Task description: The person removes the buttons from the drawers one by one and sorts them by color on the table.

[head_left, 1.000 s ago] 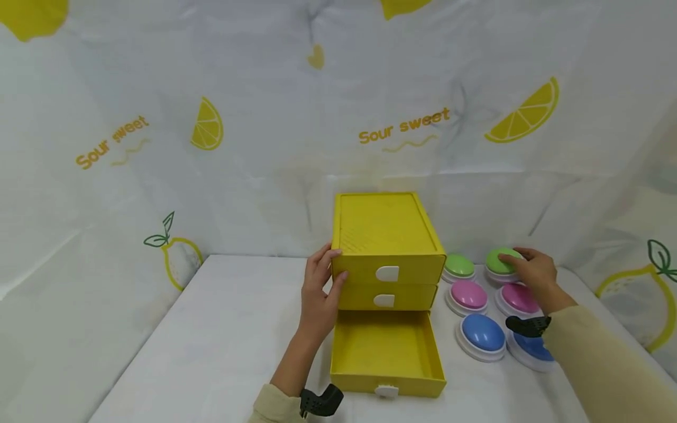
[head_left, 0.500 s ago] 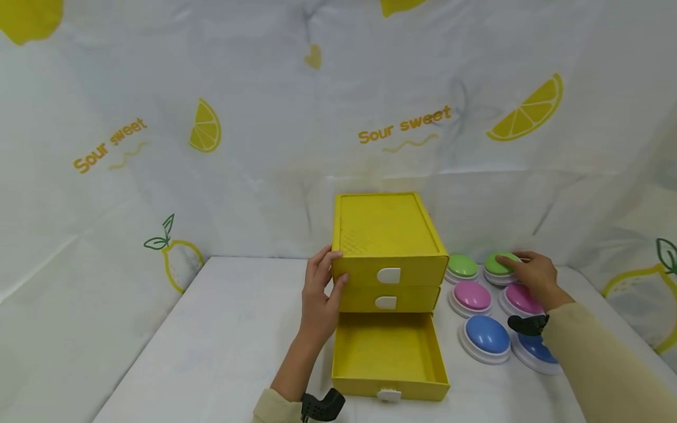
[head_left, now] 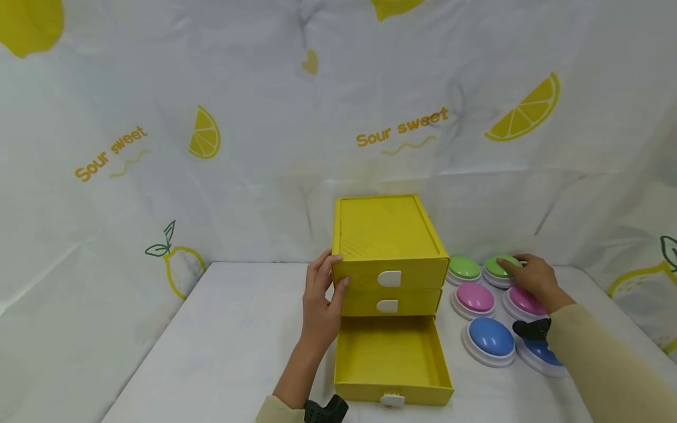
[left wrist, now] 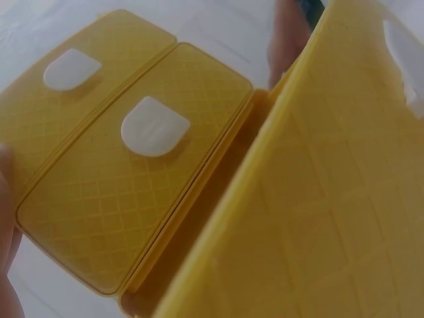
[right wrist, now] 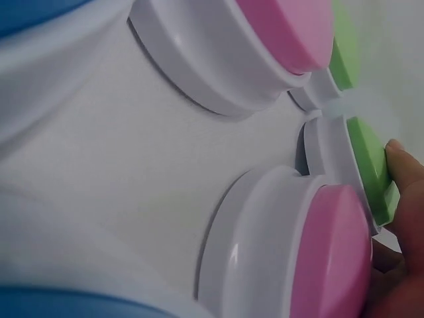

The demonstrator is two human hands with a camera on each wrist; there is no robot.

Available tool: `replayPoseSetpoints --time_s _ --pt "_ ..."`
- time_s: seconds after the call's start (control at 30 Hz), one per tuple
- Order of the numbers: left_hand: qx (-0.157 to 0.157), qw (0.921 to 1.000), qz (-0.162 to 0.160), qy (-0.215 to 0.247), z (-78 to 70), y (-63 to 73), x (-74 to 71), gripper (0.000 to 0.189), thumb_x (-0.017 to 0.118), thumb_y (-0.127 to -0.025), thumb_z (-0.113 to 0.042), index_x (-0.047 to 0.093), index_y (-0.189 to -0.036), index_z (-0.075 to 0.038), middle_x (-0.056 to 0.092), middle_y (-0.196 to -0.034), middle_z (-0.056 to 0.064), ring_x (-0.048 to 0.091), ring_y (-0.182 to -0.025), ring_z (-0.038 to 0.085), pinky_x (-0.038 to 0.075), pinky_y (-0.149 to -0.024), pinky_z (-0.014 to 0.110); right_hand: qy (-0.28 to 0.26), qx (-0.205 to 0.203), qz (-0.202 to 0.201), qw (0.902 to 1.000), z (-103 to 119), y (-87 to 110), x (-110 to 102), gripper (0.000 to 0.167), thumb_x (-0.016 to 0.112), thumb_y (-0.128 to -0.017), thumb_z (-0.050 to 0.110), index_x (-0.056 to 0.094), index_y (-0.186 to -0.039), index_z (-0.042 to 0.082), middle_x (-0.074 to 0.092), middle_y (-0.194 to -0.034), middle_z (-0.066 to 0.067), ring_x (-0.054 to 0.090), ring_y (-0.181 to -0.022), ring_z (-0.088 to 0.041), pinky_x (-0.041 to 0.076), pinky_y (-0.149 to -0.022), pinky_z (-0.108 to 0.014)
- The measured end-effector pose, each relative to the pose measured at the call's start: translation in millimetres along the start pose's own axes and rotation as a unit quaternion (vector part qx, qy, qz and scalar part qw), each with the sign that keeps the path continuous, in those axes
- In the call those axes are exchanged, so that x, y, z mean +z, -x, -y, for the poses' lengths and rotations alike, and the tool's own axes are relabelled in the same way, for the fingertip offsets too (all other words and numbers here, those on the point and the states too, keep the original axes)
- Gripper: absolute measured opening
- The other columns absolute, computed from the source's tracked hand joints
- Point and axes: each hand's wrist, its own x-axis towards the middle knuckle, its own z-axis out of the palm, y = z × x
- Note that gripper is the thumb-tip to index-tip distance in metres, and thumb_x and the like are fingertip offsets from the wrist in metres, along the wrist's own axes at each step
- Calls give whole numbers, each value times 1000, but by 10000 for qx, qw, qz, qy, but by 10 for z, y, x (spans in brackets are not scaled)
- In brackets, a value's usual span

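A yellow drawer cabinet [head_left: 391,229] with white tabs stands near the middle of the table, its bottom drawer [head_left: 391,352] pulled out with nothing in it. My left hand [head_left: 321,308] holds the cabinet's front left corner, thumb on the front face and the other fingers along the left side. At the back right, my right hand [head_left: 536,279] grips a green dome push button [head_left: 494,267] with a white base. The right wrist view shows the thumb on the green dome [right wrist: 372,172] and other fingers low beside it, partly hidden behind a pink button [right wrist: 331,258].
A second green button [head_left: 464,267] stands beside the cabinet. In front are two pink buttons, one the left pink button [head_left: 475,296], and two blue ones, including the left blue button [head_left: 491,336]. My right sleeve covers part of the right blue button [head_left: 545,352]. A lemon-printed cloth [head_left: 264,147] hangs behind.
The head view has shifted slightly, so the cabinet and buttons appear a little lower and farther right. Both hands keep their places on the cabinet and the green button.
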Motion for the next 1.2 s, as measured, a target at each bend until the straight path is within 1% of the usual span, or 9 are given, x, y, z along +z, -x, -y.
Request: replayPoseSetpoints --time_s 0.13,0.27,0.37,0.47,0.53,0.67,0.77,0.93,1.2 --pt "-4 10000 -5 35 -6 -7 14 37 60 -101 -9 55 -137 -15 43 -150 12 52 -138 31 49 -108 45 119 -4 72 9999 -14 19 -28 90 34 -104 60 25 -148 -18 26 -146 -49 32 -131 -65 36 -110 -71" --pt "-29 10000 8 19 -19 17 -1 37 61 -101 -10 55 -137 -15 43 -150 12 52 -138 30 49 -108 44 484 -49 155 9987 6 55 -18 91 31 -105 58 26 -144 -23 29 -144 -50 36 -128 -65 38 -109 -71" --pt "-32 10000 -18 34 -34 40 -23 38 61 -100 -9 55 -137 -14 43 -150 12 53 -138 30 49 -108 43 815 -134 156 9965 57 78 2 89 35 -105 55 31 -140 -26 36 -140 -49 44 -122 -63 43 -104 -70" --pt "59 10000 -25 75 -27 45 -21 39 61 -100 -7 54 -138 -14 43 -150 13 52 -138 31 49 -108 43 990 -196 45 9949 96 90 3 86 39 -105 52 35 -137 -27 40 -136 -49 49 -116 -61 47 -100 -69" --pt "97 9999 -8 96 -24 38 -13 39 61 -100 -7 54 -138 -14 43 -150 14 52 -138 30 49 -109 43 995 -229 1 9948 105 100 -2 90 43 -102 54 35 -137 -28 40 -136 -50 48 -118 -62 46 -101 -69" --pt "107 9999 -53 -6 -28 16 -20 38 61 -100 -8 55 -137 -14 43 -149 13 53 -137 30 51 -107 46 938 -362 112 9949 105 100 6 100 55 -95 59 32 -137 -29 37 -137 -51 43 -123 -64 43 -104 -71" --pt "64 9999 -70 -48 -30 8 -32 37 61 -100 -8 55 -136 -14 44 -149 13 54 -136 30 51 -107 46 917 -405 206 9948 122 96 16 101 61 -93 56 30 -138 -29 35 -138 -51 41 -124 -65 42 -104 -72" --pt "-8 10000 -19 39 -14 11 -16 36 60 -101 -9 55 -137 -14 43 -150 12 52 -138 29 49 -109 43 916 -250 287 9951 135 97 9 100 62 -94 53 28 -139 -29 34 -139 -51 40 -125 -64 41 -105 -72" --pt "78 9999 -83 -22 -20 11 -8 37 61 -101 -8 55 -137 -16 45 -149 12 53 -138 29 50 -107 45 963 -157 282 9948 179 128 -6 96 60 -96 52 30 -137 -30 36 -137 -51 43 -123 -63 43 -105 -71"
